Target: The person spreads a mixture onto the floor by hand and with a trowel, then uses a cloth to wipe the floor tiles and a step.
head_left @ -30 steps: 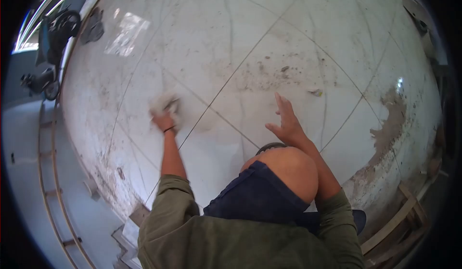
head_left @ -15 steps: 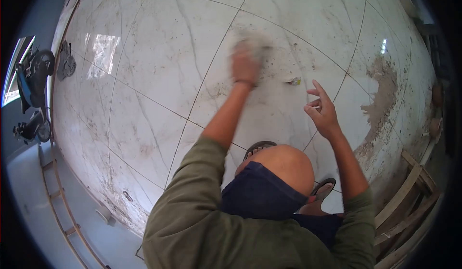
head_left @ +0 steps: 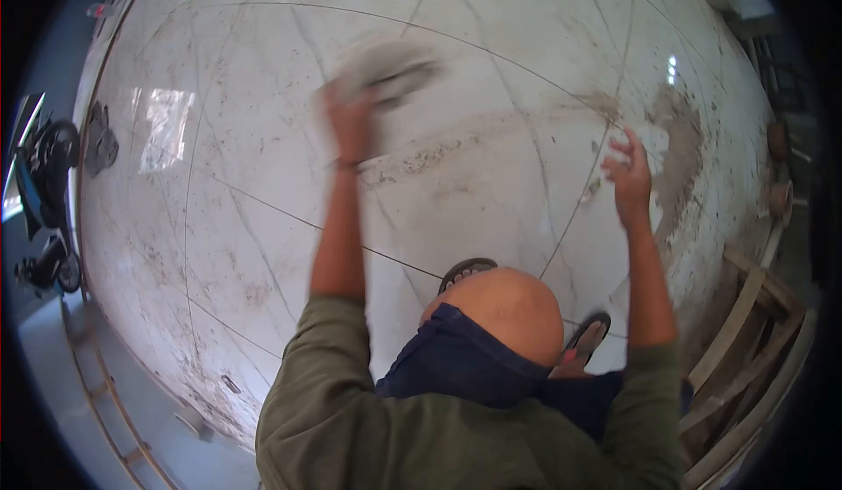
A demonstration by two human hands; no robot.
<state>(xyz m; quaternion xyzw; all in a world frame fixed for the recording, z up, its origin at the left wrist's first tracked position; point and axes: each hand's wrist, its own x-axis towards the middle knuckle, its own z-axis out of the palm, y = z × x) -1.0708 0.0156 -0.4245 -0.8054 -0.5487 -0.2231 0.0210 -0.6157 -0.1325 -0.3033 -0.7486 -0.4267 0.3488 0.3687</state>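
Note:
I crouch on a white marble-look tiled floor (head_left: 263,122) with thin grout lines. My left hand (head_left: 349,122) is stretched forward and grips a pale sponge or cloth (head_left: 390,67), blurred by motion, pressed on a dirty tile. My right hand (head_left: 630,174) hovers above the floor to the right with fingers spread, holding nothing. Below it lies a small bit of debris (head_left: 589,189). My bare knee (head_left: 504,310) and sandalled feet (head_left: 467,272) are under me.
A brown patch of mortar residue (head_left: 677,139) smears the tiles at the right. Wooden frames (head_left: 745,332) lean at the lower right. A motorbike (head_left: 39,201) and a dark rag (head_left: 99,144) sit at the left edge. A ladder (head_left: 105,394) lies along the lower left.
My left hand swept the cloth from the near left tile forward to the far middle, now shifting slightly left. My right hand lifted and moved right. The view tilted forward.

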